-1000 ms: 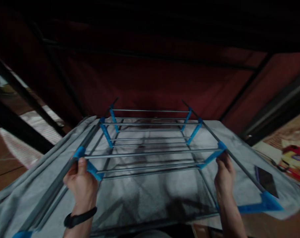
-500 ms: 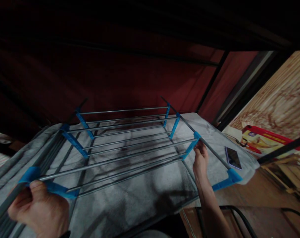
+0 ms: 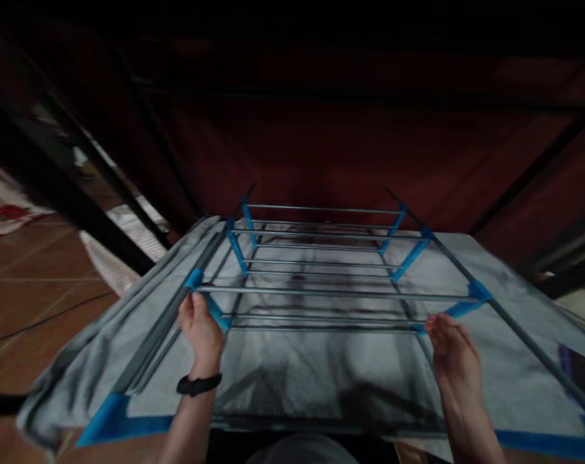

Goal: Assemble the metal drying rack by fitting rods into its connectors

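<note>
A rack frame of grey metal tubes [image 3: 331, 293] joined by blue plastic brackets lies on a grey cloth [image 3: 316, 367]. My left hand [image 3: 201, 330] is closed on a blue bracket [image 3: 215, 309] at the left side, fingertips just below the upper tube joint. On the other side, my right hand [image 3: 455, 353] has its fingers curled round the lower end of the facing blue bracket [image 3: 459, 308]. Farther back, more brackets [image 3: 411, 254] hold pairs of cross tubes. Corner brackets [image 3: 123, 419] sit at the near ends of the side tubes.
A dark phone [image 3: 582, 374] lies on the cloth at the right. Dark red fabric [image 3: 331, 148] hangs behind, with dark frame bars [image 3: 99, 193] at the left. A thin cable [image 3: 46, 319] crosses the tiled floor [image 3: 26, 277].
My view has turned to the left. My left hand has moved farther along the left side, from gripping near the front bracket's outer edge to its inner side. My right hand stays at its bracket.
</note>
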The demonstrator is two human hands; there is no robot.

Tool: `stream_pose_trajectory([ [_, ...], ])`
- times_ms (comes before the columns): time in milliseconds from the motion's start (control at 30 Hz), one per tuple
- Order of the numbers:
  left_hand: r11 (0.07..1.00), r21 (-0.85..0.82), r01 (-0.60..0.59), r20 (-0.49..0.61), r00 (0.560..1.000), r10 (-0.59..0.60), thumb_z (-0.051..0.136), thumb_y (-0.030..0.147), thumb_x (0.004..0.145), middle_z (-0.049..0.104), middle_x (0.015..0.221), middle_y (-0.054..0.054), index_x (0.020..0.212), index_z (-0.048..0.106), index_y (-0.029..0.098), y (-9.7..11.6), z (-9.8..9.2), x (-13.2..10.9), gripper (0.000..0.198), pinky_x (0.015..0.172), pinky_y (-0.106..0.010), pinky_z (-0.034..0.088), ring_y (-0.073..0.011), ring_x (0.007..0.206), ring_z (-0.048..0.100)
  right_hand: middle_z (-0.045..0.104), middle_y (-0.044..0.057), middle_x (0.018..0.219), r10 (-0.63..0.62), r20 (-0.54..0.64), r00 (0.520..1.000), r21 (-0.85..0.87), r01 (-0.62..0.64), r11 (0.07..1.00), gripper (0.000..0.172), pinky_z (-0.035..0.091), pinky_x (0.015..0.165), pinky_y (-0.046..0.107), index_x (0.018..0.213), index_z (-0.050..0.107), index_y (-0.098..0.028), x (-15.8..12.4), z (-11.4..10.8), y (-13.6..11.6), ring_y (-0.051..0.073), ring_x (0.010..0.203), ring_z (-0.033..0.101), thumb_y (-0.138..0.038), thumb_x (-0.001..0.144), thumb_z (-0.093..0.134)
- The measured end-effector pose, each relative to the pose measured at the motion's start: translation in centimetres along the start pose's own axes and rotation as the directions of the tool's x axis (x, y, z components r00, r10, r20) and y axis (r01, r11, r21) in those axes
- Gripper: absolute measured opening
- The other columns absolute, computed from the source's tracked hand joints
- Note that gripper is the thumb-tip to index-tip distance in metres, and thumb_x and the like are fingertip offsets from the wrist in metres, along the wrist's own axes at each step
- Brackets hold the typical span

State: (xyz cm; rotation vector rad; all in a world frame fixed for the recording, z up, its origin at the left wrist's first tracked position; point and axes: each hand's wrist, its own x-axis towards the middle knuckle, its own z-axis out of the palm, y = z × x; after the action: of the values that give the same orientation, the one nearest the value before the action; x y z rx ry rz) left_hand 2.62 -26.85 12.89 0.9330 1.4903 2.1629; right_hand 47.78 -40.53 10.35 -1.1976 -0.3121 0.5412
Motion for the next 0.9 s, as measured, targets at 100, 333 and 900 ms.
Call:
stream_pose_trajectory([
  [100,0.998,0.042,-0.050,0.021,0.999,0.049,0.062,0.056,0.087,0.067,0.098,-0.005,0.098,0.067,0.019,-0.2,-0.3,-0.3,0.039,0.106,-0.036,0.044,-0.0220,0.105,0.060,0.073,0.005,0.104,0.245,0.300,0.922,-0.038,-0.245,0.969,0.033,0.057,0.079,0.030,0.094,0.074,-0.021,-2.8,3.0,1.0,0.017,0.088,0.069,-0.029,0.063,0.083],
  [333,0.995,0.069,-0.071,0.065,0.996,0.067,0.061,0.059,0.088,0.069,0.107,-0.008,0.106,0.069,0.020,-1.0,-0.9,-0.5,0.043,0.103,-0.036,0.046,-0.0214,0.106,0.062,0.074,0.001,0.118,0.292,0.625,0.724,0.037,-0.401,0.915,0.018,0.058,0.070,0.031,0.084,0.077,-0.028,-9.7,13.3,1.2,0.016,0.082,0.069,-0.031,0.067,0.084],
  [900,0.984,0.150,-0.099,0.034,0.995,0.095,0.054,0.063,0.091,0.071,0.103,-0.011,0.102,0.067,0.017,-0.3,-0.1,-1.1,0.049,0.092,-0.035,0.053,-0.0232,0.096,0.066,0.077,0.002,0.096,0.237,0.641,0.730,0.043,-0.342,0.939,0.026,0.061,0.079,0.036,0.087,0.077,-0.021,-16.2,20.6,3.9,0.016,0.076,0.070,-0.040,0.072,0.086],
])
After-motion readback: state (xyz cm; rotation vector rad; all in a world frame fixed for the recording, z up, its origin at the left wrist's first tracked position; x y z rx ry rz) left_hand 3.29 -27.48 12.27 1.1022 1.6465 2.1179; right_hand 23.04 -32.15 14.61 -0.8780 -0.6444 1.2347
